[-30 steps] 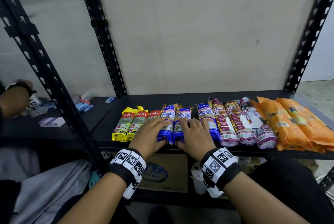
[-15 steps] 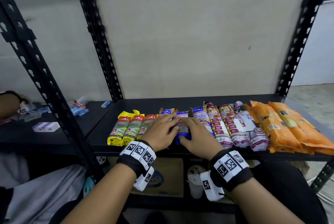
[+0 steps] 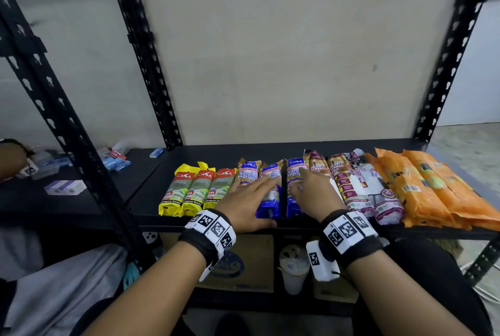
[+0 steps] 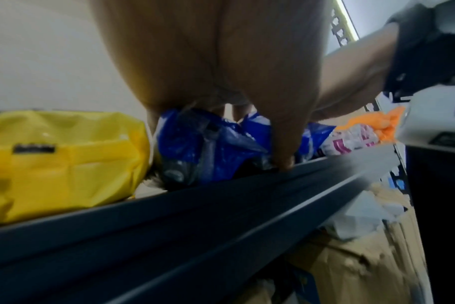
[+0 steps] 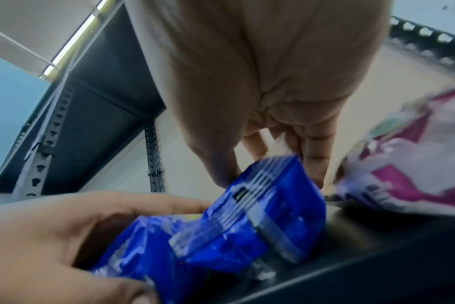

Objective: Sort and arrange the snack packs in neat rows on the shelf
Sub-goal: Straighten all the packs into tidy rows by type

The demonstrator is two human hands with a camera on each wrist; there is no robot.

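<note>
One row of packs lies on the black shelf [image 3: 243, 153]: three yellow packs [image 3: 186, 189], three blue packs, purple-and-white drawstring packs [image 3: 351, 189], then orange packs [image 3: 422, 189]. My left hand [image 3: 249, 200] lies flat over the left and middle blue packs [image 3: 270, 205], fingers straight. Its thumb [image 4: 283, 148] touches the shelf's front edge [image 4: 221, 205]. My right hand [image 3: 311, 194] grips the right blue pack [image 3: 293, 170] from above, with the thumb [image 5: 216, 164] on one side of the pack [image 5: 260, 216] and fingers on the other. A narrow gap separates the middle and right blue packs.
Black slotted uprights [image 3: 146, 51] [image 3: 454, 46] frame the bay. On the neighbouring shelf to the left are small boxes [image 3: 65, 186] and another person's arm [image 3: 10, 157]. A cardboard box [image 3: 243, 262] and a lidded cup [image 3: 293, 268] stand below the shelf.
Both hands met over the middle blue pack half a second ago. They have since spread apart, and the right hand has shifted onto the right blue pack.
</note>
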